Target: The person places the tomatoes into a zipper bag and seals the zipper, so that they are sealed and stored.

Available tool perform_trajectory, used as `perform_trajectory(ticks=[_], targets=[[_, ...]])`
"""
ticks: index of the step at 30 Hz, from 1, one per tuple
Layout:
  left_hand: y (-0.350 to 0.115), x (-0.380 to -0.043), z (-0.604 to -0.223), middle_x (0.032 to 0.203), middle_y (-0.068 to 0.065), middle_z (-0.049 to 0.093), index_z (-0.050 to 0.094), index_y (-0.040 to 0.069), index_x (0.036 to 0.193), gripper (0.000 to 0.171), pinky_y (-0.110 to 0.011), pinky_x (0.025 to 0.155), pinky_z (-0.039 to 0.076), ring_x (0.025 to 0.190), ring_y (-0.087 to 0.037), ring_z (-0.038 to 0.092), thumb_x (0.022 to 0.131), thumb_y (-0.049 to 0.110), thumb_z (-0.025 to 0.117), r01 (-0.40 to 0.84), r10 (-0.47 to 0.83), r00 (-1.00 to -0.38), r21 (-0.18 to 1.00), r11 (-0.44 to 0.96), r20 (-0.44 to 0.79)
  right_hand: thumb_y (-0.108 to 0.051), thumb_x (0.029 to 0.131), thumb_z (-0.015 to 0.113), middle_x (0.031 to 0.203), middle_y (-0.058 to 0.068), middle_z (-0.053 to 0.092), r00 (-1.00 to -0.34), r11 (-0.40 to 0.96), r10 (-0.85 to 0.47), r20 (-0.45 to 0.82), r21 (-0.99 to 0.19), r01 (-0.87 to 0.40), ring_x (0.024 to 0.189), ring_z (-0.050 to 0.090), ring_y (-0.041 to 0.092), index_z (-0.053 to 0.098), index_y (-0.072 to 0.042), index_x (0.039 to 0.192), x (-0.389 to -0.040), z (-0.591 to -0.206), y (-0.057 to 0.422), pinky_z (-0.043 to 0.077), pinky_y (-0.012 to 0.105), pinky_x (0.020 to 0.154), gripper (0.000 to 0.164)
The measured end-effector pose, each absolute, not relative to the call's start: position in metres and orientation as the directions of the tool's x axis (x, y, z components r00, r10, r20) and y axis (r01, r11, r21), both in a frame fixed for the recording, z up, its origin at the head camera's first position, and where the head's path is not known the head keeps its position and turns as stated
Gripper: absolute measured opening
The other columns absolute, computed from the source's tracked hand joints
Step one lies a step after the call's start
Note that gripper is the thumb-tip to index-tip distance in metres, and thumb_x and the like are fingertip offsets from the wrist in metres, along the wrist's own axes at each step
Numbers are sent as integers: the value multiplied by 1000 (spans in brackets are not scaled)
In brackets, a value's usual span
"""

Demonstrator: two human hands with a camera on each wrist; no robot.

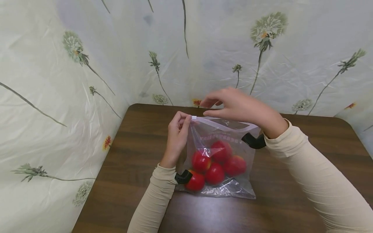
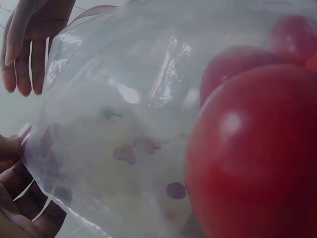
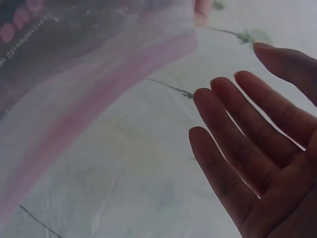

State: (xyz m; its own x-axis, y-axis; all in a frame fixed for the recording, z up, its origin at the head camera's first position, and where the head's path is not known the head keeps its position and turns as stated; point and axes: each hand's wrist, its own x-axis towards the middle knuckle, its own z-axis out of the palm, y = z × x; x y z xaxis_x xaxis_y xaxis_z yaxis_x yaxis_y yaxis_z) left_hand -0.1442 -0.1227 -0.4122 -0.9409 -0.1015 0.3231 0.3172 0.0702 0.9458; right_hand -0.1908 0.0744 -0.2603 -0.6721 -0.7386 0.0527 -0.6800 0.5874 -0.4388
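A clear zip bag (image 1: 247, 155) with a pink zip strip (image 3: 99, 104) along its top stands on the table. Several glossy red apples (image 1: 215, 173) lie in its lower part; one apple (image 2: 257, 148) fills much of the left wrist view. At the bag's top left corner, my left hand (image 1: 178, 131) pinches the edge beside a white zip slider (image 1: 194, 118). My right hand (image 1: 233, 102) is over the bag's top edge, holding nothing. Its fingers (image 3: 237, 144) are extended and slightly spread in the right wrist view, apart from the strip.
The brown wooden table (image 1: 140, 145) meets a pale floral covering (image 1: 204, 58) behind it and on the left. Black wrist mounts (image 1: 253, 141) stick out from both sleeves and overlap the bag's sides in the head view.
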Motion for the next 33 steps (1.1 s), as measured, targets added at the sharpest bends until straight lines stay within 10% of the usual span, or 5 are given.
perform_trajectory(ticks=[9, 33], targets=[[-120, -144, -413, 97, -24, 77, 61, -3, 105, 18, -21, 67, 47, 80, -8, 67, 105, 15, 59, 320, -106, -938, 943, 95, 329, -17, 92, 75, 111, 7, 78, -611, 562, -791, -39, -440, -700, 104, 75, 23, 76, -7, 113, -208, -265, 51, 58, 46, 95, 22], [-114, -146, -416, 89, -32, 72, 61, -9, 101, 13, -20, 60, 35, 66, -11, 50, 102, 4, 60, 318, -115, -936, 939, 130, 332, -11, 87, 76, 79, 1, 78, -567, 586, -805, -177, -388, -711, 72, 68, 12, 79, -9, 87, -222, -277, 28, 55, 31, 71, 3]])
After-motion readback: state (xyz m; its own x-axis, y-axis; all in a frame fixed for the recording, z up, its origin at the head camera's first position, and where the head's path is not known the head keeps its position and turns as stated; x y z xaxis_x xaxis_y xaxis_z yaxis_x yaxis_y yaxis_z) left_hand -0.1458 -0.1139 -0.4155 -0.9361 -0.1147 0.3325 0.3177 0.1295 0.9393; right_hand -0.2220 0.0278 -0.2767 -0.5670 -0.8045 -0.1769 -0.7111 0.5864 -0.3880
